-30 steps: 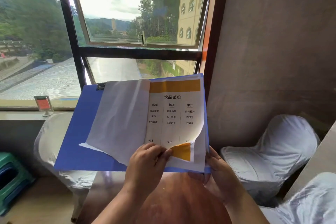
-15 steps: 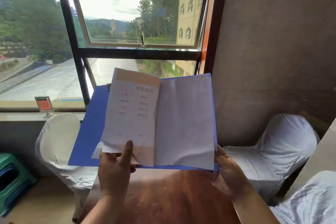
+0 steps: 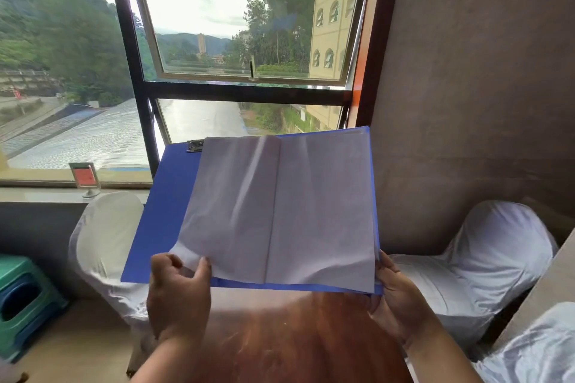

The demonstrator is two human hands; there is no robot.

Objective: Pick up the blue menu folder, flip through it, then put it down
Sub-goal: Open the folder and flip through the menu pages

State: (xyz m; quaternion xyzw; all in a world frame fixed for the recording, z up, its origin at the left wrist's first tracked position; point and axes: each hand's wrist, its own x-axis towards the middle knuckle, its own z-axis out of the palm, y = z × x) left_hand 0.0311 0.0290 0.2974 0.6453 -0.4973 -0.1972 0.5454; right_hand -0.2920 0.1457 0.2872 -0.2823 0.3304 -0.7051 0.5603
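Note:
The blue menu folder (image 3: 161,214) is held open in the air above a brown wooden table (image 3: 289,339), in front of the window. Blank white pages (image 3: 280,211) lie spread across it, with a metal clip (image 3: 194,145) at the top left. My left hand (image 3: 177,295) pinches the lower left corner of the left page. My right hand (image 3: 401,298) grips the folder's lower right corner from underneath.
White-covered chairs stand at the left (image 3: 105,246), at the right (image 3: 485,261) and at the lower right (image 3: 535,348). A green plastic stool (image 3: 25,305) sits at the far left. A small sign holder (image 3: 85,179) stands on the window sill. A brown wall is at the right.
My left hand turned the printed menu page over to the left and laid it down. Both visible pages are now blank. The right hand has kept its hold.

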